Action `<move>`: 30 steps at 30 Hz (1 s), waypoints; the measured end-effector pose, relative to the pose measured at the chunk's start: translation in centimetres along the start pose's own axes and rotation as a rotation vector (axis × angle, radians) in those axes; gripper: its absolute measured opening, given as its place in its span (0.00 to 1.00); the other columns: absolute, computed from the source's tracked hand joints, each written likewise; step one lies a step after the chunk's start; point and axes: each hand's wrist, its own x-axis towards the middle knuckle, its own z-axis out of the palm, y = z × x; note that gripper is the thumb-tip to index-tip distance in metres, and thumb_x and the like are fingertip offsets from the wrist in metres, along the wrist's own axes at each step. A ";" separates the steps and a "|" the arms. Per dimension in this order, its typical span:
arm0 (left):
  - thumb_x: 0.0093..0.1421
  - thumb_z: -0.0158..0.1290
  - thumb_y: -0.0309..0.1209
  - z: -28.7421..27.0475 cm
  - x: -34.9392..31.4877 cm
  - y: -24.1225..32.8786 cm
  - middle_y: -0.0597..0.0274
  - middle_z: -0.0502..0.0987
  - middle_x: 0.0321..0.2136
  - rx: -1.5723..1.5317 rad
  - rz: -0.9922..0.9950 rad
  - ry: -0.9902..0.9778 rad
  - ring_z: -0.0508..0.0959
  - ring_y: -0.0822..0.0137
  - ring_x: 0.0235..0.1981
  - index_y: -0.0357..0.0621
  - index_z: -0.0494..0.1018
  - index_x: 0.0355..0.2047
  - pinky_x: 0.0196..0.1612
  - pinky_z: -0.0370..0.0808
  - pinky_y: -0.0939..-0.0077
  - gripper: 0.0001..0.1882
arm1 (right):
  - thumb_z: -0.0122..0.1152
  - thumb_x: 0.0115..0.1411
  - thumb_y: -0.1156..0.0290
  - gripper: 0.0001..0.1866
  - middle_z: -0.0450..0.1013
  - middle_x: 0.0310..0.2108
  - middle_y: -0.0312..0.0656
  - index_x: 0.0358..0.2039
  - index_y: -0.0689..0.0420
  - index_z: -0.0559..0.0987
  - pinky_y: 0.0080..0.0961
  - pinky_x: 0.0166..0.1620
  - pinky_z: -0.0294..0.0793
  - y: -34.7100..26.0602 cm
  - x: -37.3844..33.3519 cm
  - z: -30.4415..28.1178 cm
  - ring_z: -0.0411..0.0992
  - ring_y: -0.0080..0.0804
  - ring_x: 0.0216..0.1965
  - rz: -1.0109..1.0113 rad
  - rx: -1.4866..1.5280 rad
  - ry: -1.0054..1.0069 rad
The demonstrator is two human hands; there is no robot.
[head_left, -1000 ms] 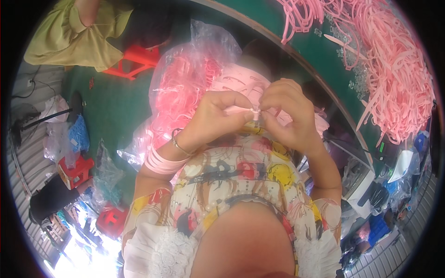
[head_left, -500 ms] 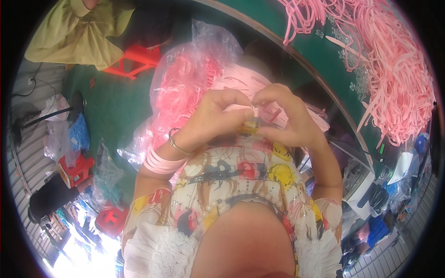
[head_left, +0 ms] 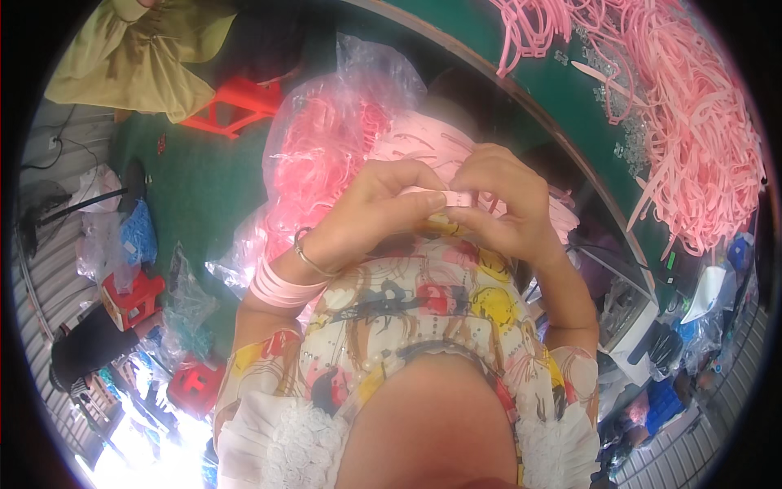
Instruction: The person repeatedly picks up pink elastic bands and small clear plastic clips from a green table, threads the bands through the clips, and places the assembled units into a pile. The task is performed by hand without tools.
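Left hand and right hand both pinching a small pink strap at picture centre, fingers curled close, strap mostly hidden between fingertips, bagged straps at 11 o'clock, strap pile at 2 o'clock

Both hands meet on a short strap piece — left hand on its left, right hand on its right. Just behind the grip lies a plastic bag of straps; farther right, on the table, a loose heap of straps. Several bands sit on the left wrist — near the grip.
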 end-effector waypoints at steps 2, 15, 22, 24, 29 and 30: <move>0.62 0.52 0.31 -0.2 -0.1 -0.1 0.66 0.76 0.30 -0.011 0.011 -0.002 0.73 0.79 0.32 0.38 0.75 0.34 0.35 0.70 0.85 0.08 | 0.71 0.42 0.70 0.15 0.75 0.30 0.42 0.32 0.59 0.79 0.31 0.40 0.69 0.2 -0.2 0.1 0.72 0.40 0.31 0.005 0.006 0.001; 0.65 0.47 0.41 -1.6 1.4 1.8 0.63 0.79 0.33 0.332 -0.001 -0.162 0.74 0.75 0.34 0.36 0.76 0.43 0.39 0.70 0.80 0.20 | 0.74 0.41 0.74 0.16 0.77 0.31 0.38 0.33 0.59 0.80 0.26 0.41 0.67 1.2 -1.0 -3.6 0.72 0.30 0.32 0.242 0.128 -0.096; 0.63 0.50 0.39 -1.1 1.6 2.1 0.65 0.79 0.29 0.350 -0.011 -0.208 0.75 0.77 0.31 0.37 0.78 0.37 0.34 0.70 0.84 0.16 | 0.74 0.41 0.73 0.16 0.77 0.32 0.39 0.34 0.58 0.81 0.28 0.42 0.67 1.0 -1.2 -4.4 0.72 0.31 0.34 0.241 0.118 -0.148; 0.62 0.52 0.37 -1.1 2.1 1.8 0.67 0.79 0.27 0.354 -0.020 -0.225 0.75 0.78 0.30 0.38 0.77 0.35 0.33 0.69 0.85 0.13 | 0.73 0.41 0.73 0.16 0.77 0.32 0.39 0.34 0.57 0.81 0.30 0.43 0.67 1.0 -1.5 -4.5 0.72 0.33 0.36 0.238 0.093 -0.158; 0.60 0.53 0.32 -1.6 1.9 0.7 0.69 0.77 0.24 0.240 -0.038 -0.189 0.75 0.79 0.27 0.40 0.74 0.33 0.32 0.69 0.86 0.07 | 0.71 0.42 0.73 0.15 0.75 0.35 0.41 0.34 0.58 0.80 0.31 0.43 0.68 0.9 -1.1 -3.5 0.70 0.36 0.41 0.148 -0.001 -0.144; 0.59 0.53 0.30 -1.8 1.6 0.4 0.68 0.77 0.24 0.203 -0.041 -0.179 0.75 0.78 0.26 0.41 0.74 0.33 0.32 0.69 0.85 0.06 | 0.71 0.42 0.74 0.15 0.75 0.34 0.40 0.34 0.58 0.80 0.31 0.43 0.68 0.8 -1.1 -3.2 0.70 0.36 0.40 0.126 -0.019 -0.139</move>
